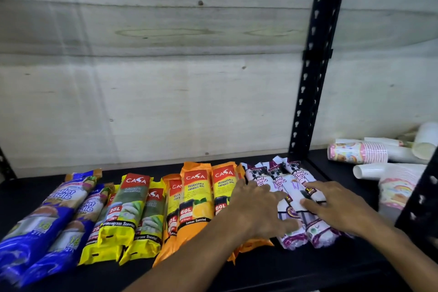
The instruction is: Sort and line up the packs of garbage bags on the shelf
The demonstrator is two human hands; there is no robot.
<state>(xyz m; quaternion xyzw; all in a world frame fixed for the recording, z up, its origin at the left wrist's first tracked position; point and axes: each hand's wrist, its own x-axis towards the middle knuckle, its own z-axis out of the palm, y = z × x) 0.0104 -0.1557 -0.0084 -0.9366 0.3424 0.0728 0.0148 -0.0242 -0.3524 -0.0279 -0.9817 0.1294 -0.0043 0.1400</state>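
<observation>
Packs of garbage bags lie side by side in colour groups on the black shelf (272, 270). At the left are two blue packs (40, 227), then yellow packs (123, 216), then orange packs (192, 199). At the right lie white-and-purple drawstring packs (298, 239). My left hand (256, 206) rests flat with spread fingers on the left drawstring packs, next to the orange ones. My right hand (336, 206) lies flat on the rightmost drawstring pack, its fingers pointing left. Neither hand grips anything.
A black perforated upright post (310, 78) rises at the back right of the shelf. Beyond it lie stacks of paper cups (369, 152) on their sides. A second black upright (422, 197) stands at the right edge. A pale board wall closes the back.
</observation>
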